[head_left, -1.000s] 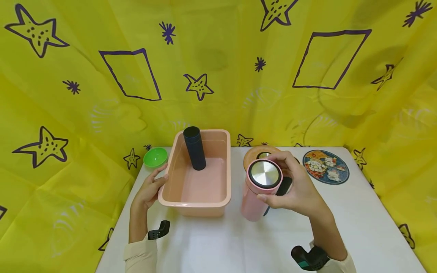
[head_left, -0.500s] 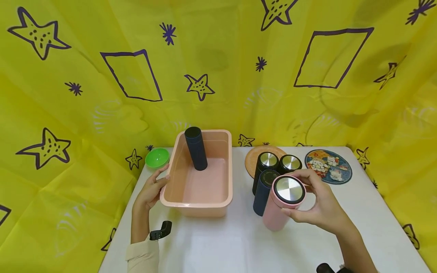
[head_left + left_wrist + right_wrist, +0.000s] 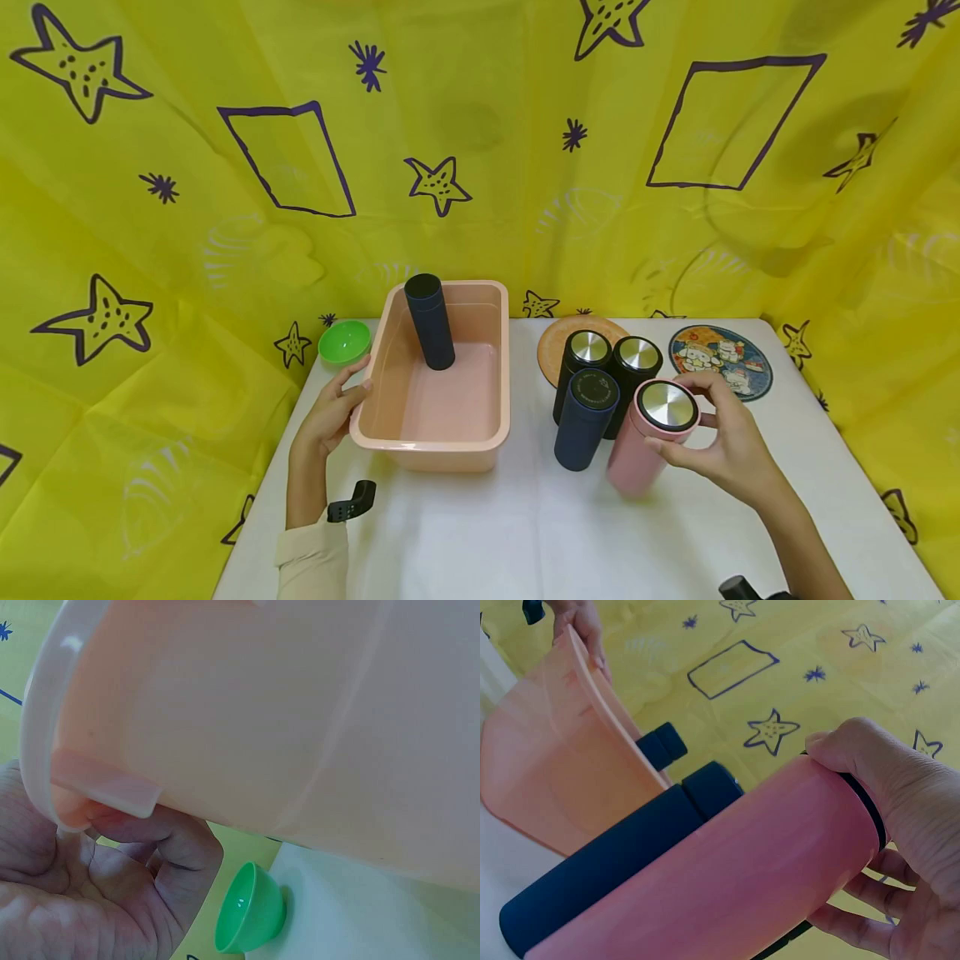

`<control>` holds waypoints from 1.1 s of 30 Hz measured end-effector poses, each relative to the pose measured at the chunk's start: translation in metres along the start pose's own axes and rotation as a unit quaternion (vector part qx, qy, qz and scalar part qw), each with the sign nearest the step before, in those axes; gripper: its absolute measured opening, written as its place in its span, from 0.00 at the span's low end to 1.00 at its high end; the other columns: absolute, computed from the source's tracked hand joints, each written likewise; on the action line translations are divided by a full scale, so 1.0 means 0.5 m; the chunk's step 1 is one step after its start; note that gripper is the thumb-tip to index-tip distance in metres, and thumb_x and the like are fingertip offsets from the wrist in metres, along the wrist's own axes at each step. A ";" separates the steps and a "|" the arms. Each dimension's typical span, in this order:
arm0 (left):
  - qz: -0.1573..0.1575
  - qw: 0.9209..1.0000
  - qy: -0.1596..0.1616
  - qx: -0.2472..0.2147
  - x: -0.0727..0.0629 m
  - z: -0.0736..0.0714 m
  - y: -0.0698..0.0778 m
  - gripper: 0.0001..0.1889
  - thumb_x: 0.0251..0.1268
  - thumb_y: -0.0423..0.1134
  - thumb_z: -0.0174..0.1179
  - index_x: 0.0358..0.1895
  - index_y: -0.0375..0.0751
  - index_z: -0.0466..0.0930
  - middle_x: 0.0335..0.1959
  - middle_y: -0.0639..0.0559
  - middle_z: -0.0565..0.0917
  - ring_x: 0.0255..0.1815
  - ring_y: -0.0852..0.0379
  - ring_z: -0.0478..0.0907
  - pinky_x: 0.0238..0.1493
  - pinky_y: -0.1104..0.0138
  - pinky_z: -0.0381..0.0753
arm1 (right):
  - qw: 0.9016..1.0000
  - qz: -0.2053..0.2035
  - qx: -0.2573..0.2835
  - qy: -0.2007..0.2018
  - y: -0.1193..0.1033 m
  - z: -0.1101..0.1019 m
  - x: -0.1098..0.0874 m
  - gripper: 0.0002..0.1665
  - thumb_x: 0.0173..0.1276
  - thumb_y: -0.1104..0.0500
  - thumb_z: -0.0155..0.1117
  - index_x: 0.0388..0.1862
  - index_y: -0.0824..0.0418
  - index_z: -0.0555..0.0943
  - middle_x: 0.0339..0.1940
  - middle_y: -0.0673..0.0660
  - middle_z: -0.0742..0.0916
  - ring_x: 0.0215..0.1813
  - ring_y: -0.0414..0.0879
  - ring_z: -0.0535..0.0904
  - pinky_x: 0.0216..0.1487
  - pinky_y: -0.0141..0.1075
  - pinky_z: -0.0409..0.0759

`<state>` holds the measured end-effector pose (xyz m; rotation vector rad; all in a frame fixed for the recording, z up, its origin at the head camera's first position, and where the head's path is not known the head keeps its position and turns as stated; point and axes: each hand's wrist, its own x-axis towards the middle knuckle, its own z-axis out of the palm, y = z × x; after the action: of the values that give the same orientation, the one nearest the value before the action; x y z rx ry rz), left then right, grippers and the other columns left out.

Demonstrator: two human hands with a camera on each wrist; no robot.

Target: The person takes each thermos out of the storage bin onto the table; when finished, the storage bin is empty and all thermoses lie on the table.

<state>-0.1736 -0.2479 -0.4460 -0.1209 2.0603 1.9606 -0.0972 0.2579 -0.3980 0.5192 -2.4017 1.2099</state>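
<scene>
My right hand (image 3: pixel 723 442) grips a pink thermos (image 3: pixel 637 454) near its steel-topped lid, thumb on the near side. The thermos leans slightly; whether its base touches the table I cannot tell. Just left of it a navy thermos (image 3: pixel 581 429) stands upright, with two black thermoses (image 3: pixel 587 346) behind. At the left, my left hand (image 3: pixel 330 417) holds the rim of a peach plastic basin (image 3: pixel 504 375), its fingers curled at the lip in the left wrist view (image 3: pixel 142 862). A dark thermos (image 3: pixel 433 333) stands inside the basin, toward its back left.
A green bowl (image 3: pixel 345 342) sits at the table's back left, beside the basin. An orange round mat (image 3: pixel 551 346) lies behind the black thermoses, and a round patterned mat (image 3: pixel 738 379) lies at the back right. A yellow curtain (image 3: pixel 480 242) hangs behind the white table (image 3: pixel 472 533).
My right hand has moved the pink thermos to the right, uncovering the navy and black thermoses. The left hand, the basin and the dark thermos in it stay put.
</scene>
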 end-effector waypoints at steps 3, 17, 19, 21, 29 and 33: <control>-0.003 1.000 0.001 0.001 0.001 0.001 0.003 0.31 0.78 0.40 0.47 0.79 0.50 0.48 0.68 0.24 0.65 0.45 0.51 0.84 0.44 0.59 0.85 | 1.000 0.011 -0.002 0.018 0.015 0.003 -0.002 0.46 0.31 0.73 0.82 0.54 0.68 0.73 0.49 0.36 0.76 0.51 0.30 0.70 0.42 0.16 0.71; -0.007 1.000 0.000 -0.003 0.000 0.000 0.002 0.31 0.78 0.40 0.47 0.79 0.51 0.47 0.68 0.24 0.64 0.46 0.51 0.84 0.45 0.57 0.85 | 0.998 0.034 -0.013 0.043 0.068 0.031 -0.006 0.46 0.35 0.74 0.80 0.57 0.71 0.71 0.51 0.30 0.73 0.49 0.27 0.68 0.40 0.16 0.71; -0.007 1.000 0.000 -0.003 0.000 0.000 0.001 0.32 0.78 0.40 0.47 0.79 0.51 0.47 0.68 0.24 0.65 0.46 0.51 0.84 0.45 0.58 0.85 | 0.998 0.040 -0.014 0.039 0.069 0.036 -0.007 0.45 0.36 0.73 0.81 0.57 0.70 0.71 0.51 0.30 0.73 0.49 0.27 0.68 0.40 0.16 0.71; -0.007 1.000 0.002 -0.003 0.000 -0.001 0.000 0.31 0.78 0.40 0.47 0.79 0.51 0.48 0.68 0.24 0.65 0.45 0.51 0.84 0.45 0.58 0.85 | 0.998 0.047 -0.017 0.035 0.069 0.040 -0.008 0.45 0.37 0.72 0.81 0.58 0.69 0.71 0.51 0.32 0.73 0.50 0.27 0.68 0.40 0.17 0.72; -0.005 1.000 0.001 -0.008 0.001 -0.002 0.000 0.31 0.78 0.40 0.47 0.79 0.52 0.48 0.67 0.24 0.66 0.44 0.52 0.85 0.44 0.58 0.86 | 0.997 0.063 -0.013 0.035 0.072 0.056 -0.007 0.44 0.39 0.69 0.83 0.57 0.67 0.72 0.50 0.39 0.75 0.49 0.28 0.69 0.39 0.18 0.74; -0.003 1.000 0.000 -0.007 0.001 -0.003 -0.001 0.31 0.78 0.41 0.47 0.79 0.52 0.48 0.68 0.25 0.66 0.44 0.51 0.85 0.44 0.58 0.86 | 0.997 0.069 -0.017 0.029 0.076 0.061 -0.008 0.44 0.39 0.68 0.83 0.57 0.67 0.72 0.50 0.39 0.74 0.49 0.28 0.68 0.39 0.18 0.74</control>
<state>-0.1743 -0.2492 -0.4467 -0.1310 2.0436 1.9717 -0.1180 0.2548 -0.4421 0.3080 -2.4385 1.2194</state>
